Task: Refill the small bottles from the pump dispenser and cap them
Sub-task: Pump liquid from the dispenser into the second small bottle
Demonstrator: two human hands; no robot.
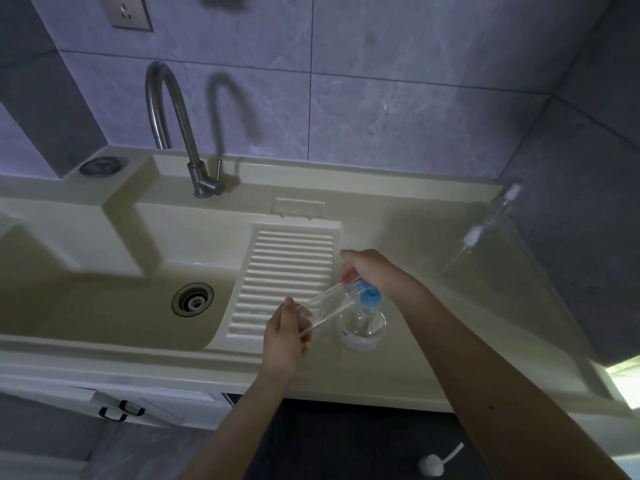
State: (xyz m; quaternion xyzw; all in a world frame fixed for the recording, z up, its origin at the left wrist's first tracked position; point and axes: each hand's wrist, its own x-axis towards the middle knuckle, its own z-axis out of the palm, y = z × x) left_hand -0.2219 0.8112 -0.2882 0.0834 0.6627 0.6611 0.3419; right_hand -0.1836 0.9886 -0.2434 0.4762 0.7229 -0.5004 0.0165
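A clear pump dispenser (362,329) with a blue pump head (370,297) stands on the cream counter (433,358) right of the sink's ribbed washboard. My left hand (282,337) grips the base of a small clear bottle (323,308), tilted so its open mouth points up to the pump spout. My right hand (367,266) rests on top of the blue pump head, fingers bent over it. A second small clear bottle (485,233) with a white pump top stands at the counter's far right by the wall.
The cream sink (114,306) with its drain (192,300) lies to the left, a steel tap (173,126) behind it. The ribbed washboard (284,275) slopes into the basin. A white cap with a tube (436,462) lies on the dark floor below.
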